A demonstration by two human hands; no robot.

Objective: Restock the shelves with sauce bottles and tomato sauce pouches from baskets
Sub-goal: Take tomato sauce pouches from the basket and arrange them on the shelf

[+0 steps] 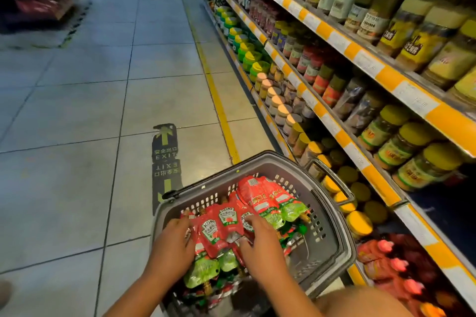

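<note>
Left hand (172,247): over the near-left part of the pouch pile, palm down, fingers loosely spread and bent onto the pouches; whether they pinch one cannot be told.

Right hand (260,242): just right of it, palm down, fingers spread, thumb low near a pouch's lower edge; grip likewise uncertain.

Tomato sauce pouches (224,226): red with green ends, heaped in the basket. Three labelled ones lie side by side between and under the two hands, long axes running roughly near-to-far, labels upward, green ends toward the person. The middle pouch lies in the gap between the hands, equally close to both; the fingertips of each hand already touch its neighbours. A second cluster (268,198) lies farther in, beyond the right hand's fingers, tilted toward the far-right corner.

Grey basket (332,237): plastic, slotted walls, handle folded down at the far-right rim, standing on the tiled floor against the shelf foot.

Lowest shelf (425,234): just right of the basket; red pouches with pink caps (386,262) already lie there. Judgement: a lift from the pile would carry right and slightly forward, so the right hand is the nearer to the destination.

Upper shelves (360,54): jars with yellow, green and orange lids, yellow-and-white price strips.

Floor marker (164,159): exit arrow, beyond the basket's far-left rim.
</note>
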